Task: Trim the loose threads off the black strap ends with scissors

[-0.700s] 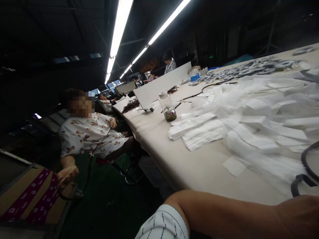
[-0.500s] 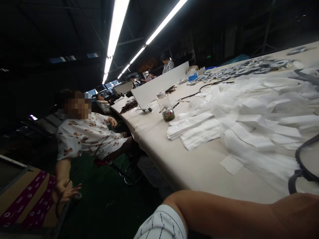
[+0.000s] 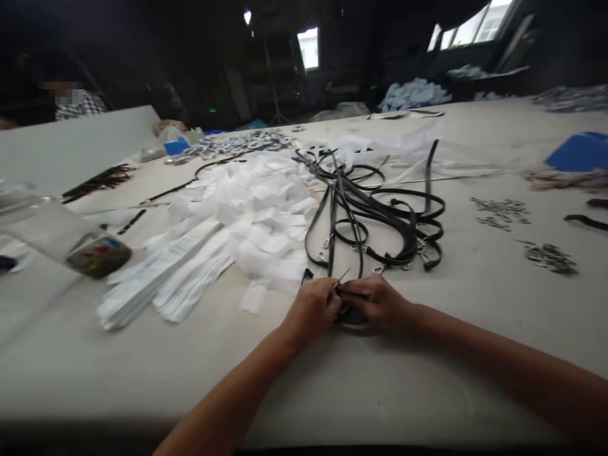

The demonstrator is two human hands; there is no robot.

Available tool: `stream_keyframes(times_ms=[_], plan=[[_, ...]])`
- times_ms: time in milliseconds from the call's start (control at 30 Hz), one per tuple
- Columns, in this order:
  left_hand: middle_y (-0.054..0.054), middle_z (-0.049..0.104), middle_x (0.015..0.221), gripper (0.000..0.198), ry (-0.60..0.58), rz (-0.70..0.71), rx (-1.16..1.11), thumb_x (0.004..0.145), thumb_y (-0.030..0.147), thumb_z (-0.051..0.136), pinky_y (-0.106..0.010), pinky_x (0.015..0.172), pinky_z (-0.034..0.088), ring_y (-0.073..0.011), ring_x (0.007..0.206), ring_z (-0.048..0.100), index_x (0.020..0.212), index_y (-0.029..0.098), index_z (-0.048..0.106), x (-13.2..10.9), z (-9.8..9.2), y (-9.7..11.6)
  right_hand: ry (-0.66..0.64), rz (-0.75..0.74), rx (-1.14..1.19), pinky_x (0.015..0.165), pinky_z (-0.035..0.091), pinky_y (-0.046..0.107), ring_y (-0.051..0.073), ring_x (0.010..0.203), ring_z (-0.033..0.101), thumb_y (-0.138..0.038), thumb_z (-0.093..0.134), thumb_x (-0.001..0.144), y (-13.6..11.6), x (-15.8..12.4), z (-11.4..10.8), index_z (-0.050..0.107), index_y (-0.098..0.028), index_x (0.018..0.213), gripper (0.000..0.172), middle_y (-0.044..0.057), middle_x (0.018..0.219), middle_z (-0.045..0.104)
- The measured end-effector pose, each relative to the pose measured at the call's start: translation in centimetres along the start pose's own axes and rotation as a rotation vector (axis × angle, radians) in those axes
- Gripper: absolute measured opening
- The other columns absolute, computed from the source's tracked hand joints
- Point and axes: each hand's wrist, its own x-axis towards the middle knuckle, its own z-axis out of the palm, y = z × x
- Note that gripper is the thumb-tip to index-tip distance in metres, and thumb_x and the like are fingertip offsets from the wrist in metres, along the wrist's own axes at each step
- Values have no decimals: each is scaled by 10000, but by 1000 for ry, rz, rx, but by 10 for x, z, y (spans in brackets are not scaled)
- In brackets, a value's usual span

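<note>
Head view on my feed is mostly one big pale table (image 3: 342,399), running from the near edge way back into the dark. Next biggest is the loose heap of white strips (image 3: 266,209) left of centre, with two neat bundles (image 3: 161,272) fanned out at its near left side. Just right of the heap there's a tangle of black straps (image 3: 411,234), lots of loops, right in front of the hands. Far left I've got a white panel (image 3: 85,149) standing up, and a clear bottle (image 3: 66,237) leaning in the shot with something colourful in the bottom.

Now the grip: left hand (image 3: 313,307) and right hand (image 3: 380,301) are together at the near end of the tangle, fingertips practically meeting. Both look closed in a pinch on a black strap (image 3: 354,318), and a dark loop of it sits right under them, between the two palms. Fingers hide the exact bit being pinched, so can't tell you more there.

Smaller stuff: two little piles of metal bits (image 3: 503,210) well off to the right, silvery clips (image 3: 379,269) on strap ends just beyond the right hand, and a thin pale sliver (image 3: 344,274) poking up between the fingertips, too blurry to name.
</note>
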Motion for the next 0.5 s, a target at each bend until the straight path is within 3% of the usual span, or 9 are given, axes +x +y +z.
stream_keyframes(times_ms=[100, 300, 500], plan=[[24, 535, 586, 193, -46, -45, -113, 833, 143, 456, -212, 544, 374, -104, 545, 495, 643, 173, 479, 1, -8, 5, -42, -40, -12, 546, 372, 217, 104, 533, 505, -270, 516, 922, -4, 3, -3, 639, -132, 702, 287, 4, 595, 569], [51, 535, 477, 170, -186, -195, -349, 854, 196, 459, -171, 442, 355, -83, 416, 488, 710, 171, 546, 2, -16, 0, -64, 49, 184, 535, 358, 203, 93, 555, 464, -306, 528, 925, 0, 2, -3, 654, -127, 778, 264, -17, 620, 529], [34, 575, 487, 253, -124, -127, -318, 911, 271, 435, -183, 508, 378, -86, 459, 505, 731, 171, 582, 4, -15, -6, 4, 76, 312, 793, 465, 267, 161, 863, 564, -371, 535, 922, -3, 6, -5, 687, -153, 846, 276, 60, 950, 554]])
